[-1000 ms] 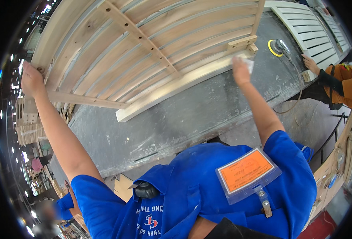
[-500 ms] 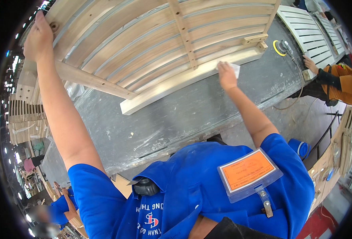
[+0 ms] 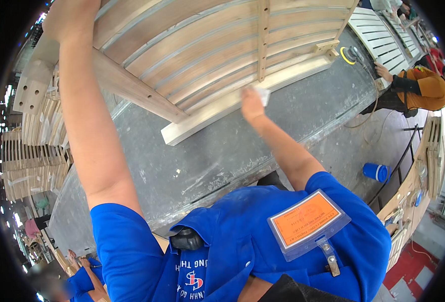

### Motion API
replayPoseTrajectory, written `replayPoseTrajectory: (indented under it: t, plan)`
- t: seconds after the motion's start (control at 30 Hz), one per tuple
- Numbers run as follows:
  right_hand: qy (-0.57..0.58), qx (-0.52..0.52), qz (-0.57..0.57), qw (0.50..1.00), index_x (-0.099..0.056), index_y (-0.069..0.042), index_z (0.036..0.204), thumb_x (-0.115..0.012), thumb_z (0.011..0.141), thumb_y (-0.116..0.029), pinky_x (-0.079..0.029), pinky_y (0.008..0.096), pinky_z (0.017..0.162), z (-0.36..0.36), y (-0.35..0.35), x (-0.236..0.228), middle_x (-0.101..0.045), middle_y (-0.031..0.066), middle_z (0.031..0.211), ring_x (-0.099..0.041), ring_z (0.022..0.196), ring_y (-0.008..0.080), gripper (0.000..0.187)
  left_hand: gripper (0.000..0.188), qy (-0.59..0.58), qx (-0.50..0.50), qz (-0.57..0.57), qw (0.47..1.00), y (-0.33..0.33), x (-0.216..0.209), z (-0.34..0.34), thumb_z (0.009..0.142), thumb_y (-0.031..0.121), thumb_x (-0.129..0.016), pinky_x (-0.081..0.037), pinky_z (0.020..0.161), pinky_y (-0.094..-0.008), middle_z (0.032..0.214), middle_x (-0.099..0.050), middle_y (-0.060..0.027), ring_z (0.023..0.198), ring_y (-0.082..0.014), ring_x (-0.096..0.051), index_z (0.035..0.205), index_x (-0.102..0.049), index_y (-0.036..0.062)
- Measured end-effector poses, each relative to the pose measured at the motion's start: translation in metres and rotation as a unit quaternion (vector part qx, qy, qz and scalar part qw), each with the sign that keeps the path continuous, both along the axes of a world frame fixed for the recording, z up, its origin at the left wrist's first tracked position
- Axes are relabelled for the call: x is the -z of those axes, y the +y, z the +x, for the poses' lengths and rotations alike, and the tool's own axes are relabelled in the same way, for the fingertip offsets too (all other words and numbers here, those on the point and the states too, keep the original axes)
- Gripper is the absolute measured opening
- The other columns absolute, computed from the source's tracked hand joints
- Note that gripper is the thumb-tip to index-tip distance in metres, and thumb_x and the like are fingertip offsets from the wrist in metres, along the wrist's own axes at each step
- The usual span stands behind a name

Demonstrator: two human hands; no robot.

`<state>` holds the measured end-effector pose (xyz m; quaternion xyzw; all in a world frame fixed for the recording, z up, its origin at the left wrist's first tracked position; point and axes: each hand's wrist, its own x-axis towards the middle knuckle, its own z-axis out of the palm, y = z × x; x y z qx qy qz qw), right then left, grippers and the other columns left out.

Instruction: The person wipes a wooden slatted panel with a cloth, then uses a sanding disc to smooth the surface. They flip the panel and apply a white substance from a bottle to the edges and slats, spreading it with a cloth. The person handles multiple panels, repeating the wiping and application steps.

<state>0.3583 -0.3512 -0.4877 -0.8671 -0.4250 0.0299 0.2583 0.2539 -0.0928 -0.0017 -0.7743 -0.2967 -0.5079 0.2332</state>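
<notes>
A slatted wooden panel (image 3: 197,65) stands tilted on the dark table, its thick pale bottom rail (image 3: 202,120) lying along the tabletop. High at the left, my left hand (image 3: 74,20) is closed on the panel's upper end; its fingertips are partly hidden. My right hand (image 3: 253,104) is at the near face of the bottom rail, close to the middle upright. In it is a thin white sheet (image 3: 264,96), pressed against the wood; whether it is cloth or abrasive paper I cannot tell. The right fingers are slightly blurred.
A sander with a yellow-rimmed pad (image 3: 348,55) lies on the table (image 3: 222,151) at the right. Beyond it, a person in orange (image 3: 423,88) touches a pale slatted panel (image 3: 378,43). Stacked wooden parts (image 3: 31,166) stand left. A blue container (image 3: 376,172) is at the right.
My right hand has slid left along the bottom rail with the white sheet. My left hand appears higher and farther right in view, as the whole view has shifted somewhat.
</notes>
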Motion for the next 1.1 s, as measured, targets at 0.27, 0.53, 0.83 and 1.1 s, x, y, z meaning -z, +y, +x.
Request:
replayPoseTrajectory:
  t: [0.27,0.53,0.83,1.1]
  plan:
    - [-0.076,0.190,-0.055,0.977,-0.057,-0.005,0.124,-0.049,0.092,-0.022,-0.035,0.0455,0.103,-0.014,0.016,-0.009,-0.054,0.0083,0.129,-0.045,0.125,0.0307,0.037,0.061,0.012,0.034,0.089,0.995,0.000,-0.001,-0.004,0.094,0.056,-0.041,-0.046,0.061,-0.0465,0.068,-0.063,-0.0165,0.068,-0.0361,-0.062,0.063,-0.061,0.0071]
    - [-0.010,0.195,-0.166,0.967,-0.046,-0.019,0.139,-0.040,0.099,-0.031,-0.016,0.0726,0.105,-0.016,0.013,-0.015,-0.041,-0.0034,0.145,-0.027,0.137,0.0392,0.042,0.061,0.010,0.033,0.072,0.997,0.004,0.000,-0.005,0.093,0.057,-0.042,-0.046,0.059,-0.0463,0.064,-0.062,-0.0162,0.064,-0.0363,-0.062,0.062,-0.060,0.0075]
    - [-0.101,0.077,-0.330,0.935,-0.032,-0.021,0.148,-0.047,0.094,-0.028,-0.020,0.0661,0.110,-0.003,-0.016,-0.051,-0.034,-0.0032,0.151,-0.030,0.136,0.0381,0.056,0.062,0.013,0.054,0.075,0.996,-0.002,-0.002,-0.008,0.092,0.057,-0.044,-0.046,0.057,-0.0459,0.062,-0.061,-0.0163,0.061,-0.0365,-0.061,0.061,-0.060,0.0067]
    - [-0.037,-0.154,-0.152,0.976,-0.043,-0.007,0.140,-0.044,0.088,-0.008,-0.029,0.0406,0.114,-0.004,0.009,-0.016,-0.044,0.0098,0.143,-0.035,0.136,0.0309,0.051,0.061,0.010,0.059,0.086,0.994,0.000,-0.002,-0.008,0.092,0.056,-0.044,-0.046,0.058,-0.0454,0.061,-0.061,-0.0164,0.061,-0.0368,-0.061,0.062,-0.061,0.0062]
